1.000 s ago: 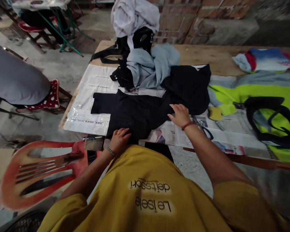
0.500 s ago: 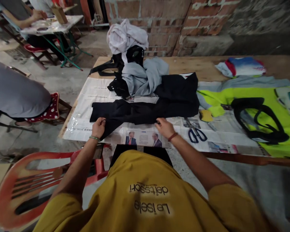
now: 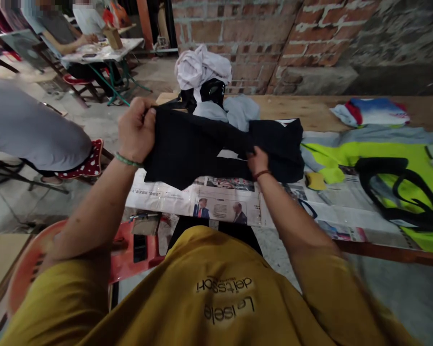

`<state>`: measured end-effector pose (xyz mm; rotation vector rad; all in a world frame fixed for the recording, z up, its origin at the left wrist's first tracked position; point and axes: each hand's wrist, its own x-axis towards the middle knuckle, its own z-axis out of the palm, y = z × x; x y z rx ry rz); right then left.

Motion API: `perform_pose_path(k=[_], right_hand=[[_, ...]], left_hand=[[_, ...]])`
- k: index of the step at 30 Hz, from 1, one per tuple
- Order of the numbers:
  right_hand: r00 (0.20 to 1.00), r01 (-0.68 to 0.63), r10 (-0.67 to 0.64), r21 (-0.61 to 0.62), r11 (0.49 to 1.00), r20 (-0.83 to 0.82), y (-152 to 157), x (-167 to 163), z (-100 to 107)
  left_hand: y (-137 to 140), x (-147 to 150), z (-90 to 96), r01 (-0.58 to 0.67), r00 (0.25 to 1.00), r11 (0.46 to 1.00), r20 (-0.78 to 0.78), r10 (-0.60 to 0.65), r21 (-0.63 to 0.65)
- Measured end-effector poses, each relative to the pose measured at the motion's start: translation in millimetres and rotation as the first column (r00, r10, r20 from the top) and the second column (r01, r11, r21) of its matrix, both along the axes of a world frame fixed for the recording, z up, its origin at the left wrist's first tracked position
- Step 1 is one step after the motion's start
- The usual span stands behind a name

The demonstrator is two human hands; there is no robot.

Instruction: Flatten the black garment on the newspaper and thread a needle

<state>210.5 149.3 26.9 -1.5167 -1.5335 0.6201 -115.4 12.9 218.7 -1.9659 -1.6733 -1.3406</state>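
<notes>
A black garment [image 3: 187, 144] stretches between my hands; its exact kind does not show. My left hand [image 3: 136, 129] is closed on its upper left corner and holds that end raised over the table's left side. Farther right, my right hand [image 3: 258, 161] grips the cloth around its middle, low over the table. The garment's right part [image 3: 277, 149] lies on the table. Just behind it is a pile of a grey cloth [image 3: 242, 110], a shiny black item [image 3: 212, 90] and a white cloth [image 3: 202, 67]. Scissors [image 3: 308, 208] show partly beyond my right forearm.
Newspaper [image 3: 159, 198] covers the wooden table [image 3: 296, 106]. On the right lie a yellow-green garment [image 3: 346, 149], black straps [image 3: 378, 192] and a small yellow block [image 3: 315, 181]. A red chair [image 3: 126, 264] stands at my left. Seated people are at the left.
My left hand has lifted the garment's left end up and away from the table. My right hand has moved forward and slightly right, still gripping the cloth.
</notes>
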Motion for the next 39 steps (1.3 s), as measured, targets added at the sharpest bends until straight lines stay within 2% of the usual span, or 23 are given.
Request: perform_pose_path(k=[3, 5, 7, 10, 12, 13, 14, 15, 16, 17, 18, 19, 20, 21, 24, 26, 27, 29, 31, 33, 35, 36, 39], right_hand=[[0.949, 0.025, 0.011, 0.110, 0.994, -0.314, 24.1, 34.2, 48.5], [0.926, 0.016, 0.035, 0.132, 0.991, -0.375, 31.2, 53.8, 77.1], [0.904, -0.002, 0.059, 0.134, 0.991, -0.424, 29.3, 67.9, 95.2], [0.848, -0.105, 0.130, 0.078, 0.991, -0.514, 9.2, 83.1, 95.5], [0.831, -0.201, 0.172, 0.003, 0.980, -0.529, -12.9, 94.2, 78.8], [0.835, -0.273, 0.203, -0.064, 0.960, -0.512, -25.1, 100.7, 66.6], [0.847, -0.333, 0.228, -0.144, 0.932, -0.481, -37.5, 107.6, 52.7], [0.872, -0.358, 0.245, -0.210, 0.910, -0.424, -49.5, 114.6, 37.8], [0.906, -0.350, 0.260, -0.244, 0.904, -0.335, -60.8, 121.3, 22.6], [0.928, -0.349, 0.287, -0.286, 0.892, -0.239, -71.1, 127.4, 8.0], [0.936, -0.351, 0.325, -0.330, 0.876, -0.133, -80.2, 132.5, -5.3], [0.941, -0.327, 0.336, -0.344, 0.880, -0.035, -88.1, 136.5, -16.6], [0.938, -0.306, 0.343, -0.352, 0.885, 0.049, -94.8, 139.4, -25.6], [0.934, -0.283, 0.340, -0.345, 0.895, 0.114, -100.4, 141.3, -32.2], [0.927, -0.245, 0.307, -0.272, 0.931, 0.214, -112.2, 142.6, -38.5], [0.915, -0.260, 0.314, -0.223, 0.940, 0.255, -117.8, 142.2, -35.8], [0.900, -0.276, 0.327, -0.204, 0.939, 0.287, -120.2, 142.4, -33.9], [0.850, -0.317, 0.362, -0.178, 0.932, 0.382, -123.9, 143.8, -30.5], [0.786, -0.321, 0.365, -0.175, 0.931, 0.499, -125.3, 147.2, -28.2], [0.739, -0.284, 0.340, -0.189, 0.940, 0.582, -123.2, 152.3, -25.4], [0.750, -0.244, 0.302, -0.179, 0.953, 0.588, -117.2, 157.3, -19.5], [0.778, -0.232, 0.276, -0.150, 0.961, 0.565, -112.7, 158.7, -14.5], [0.893, -0.177, 0.156, 0.009, 0.984, 0.422, -93.7, 153.5, 9.6]], left_hand=[[20.4, -24.1, 0.3, -0.108, 0.987, 0.993, -0.124, 0.101, -0.051], [29.9, -33.2, -4.8, -0.202, 0.961, 0.977, -0.208, 0.184, -0.067], [33.3, -35.4, -9.5, -0.260, 0.936, 0.964, -0.260, 0.237, -0.057], [22.7, -30.2, -19.3, -0.224, 0.926, 0.973, -0.321, 0.196, -0.051], [2.6, -23.1, -36.6, -0.093, 0.924, 0.984, -0.382, 0.029, -0.150], [-11.4, -18.7, -50.4, -0.001, 0.911, 0.966, -0.397, -0.106, -0.260], [-27.2, -14.0, -67.9, 0.127, 0.862, 0.875, -0.385, -0.330, -0.467], [-43.8, -9.3, -88.1, 0.223, 0.782, 0.690, -0.297, -0.549, -0.689], [-60.1, -4.9, -109.9, 0.245, 0.710, 0.447, -0.154, -0.687, -0.861], [-74.6, -1.2, -131.5, 0.199, 0.674, 0.210, -0.022, -0.738, -0.957], [-86.0, 1.8, -151.2, 0.117, 0.696, 0.079, 0.025, -0.718, -0.990], [-93.2, 4.1, -167.4, 0.052, 0.763, 0.089, -0.018, -0.647, -0.995], [-95.5, 6.1, -179.1, 0.052, 0.793, 0.104, -0.023, -0.609, -0.993], [-92.8, 8.5, -185.9, 0.077, 0.817, 0.154, -0.026, -0.576, -0.985], [-60.4, 23.2, -182.5, 0.173, 0.876, 0.417, -0.054, -0.479, -0.892], [-29.9, 42.4, -172.2, 0.131, 0.899, 0.598, -0.159, -0.408, -0.791], [-15.4, 54.1, -168.5, 0.108, 0.890, 0.659, -0.224, -0.398, -0.744], [8.9, 78.1, -167.7, 0.093, 0.827, 0.687, -0.328, -0.456, -0.721], [25.7, 95.7, -174.6, 0.043, 0.788, 0.646, -0.372, -0.491, -0.762], [36.3, 99.2, -182.4, -0.043, 0.796, 0.589, -0.384, -0.469, -0.807], [42.4, 84.5, -182.7, -0.098, 0.834, 0.583, -0.386, -0.393, -0.807], [43.8, 70.9, -178.1, -0.108, 0.856, 0.608, -0.384, -0.344, -0.786], [41.0, 16.8, -143.5, -0.083, 0.962, 0.839, -0.262, -0.073, -0.538]])
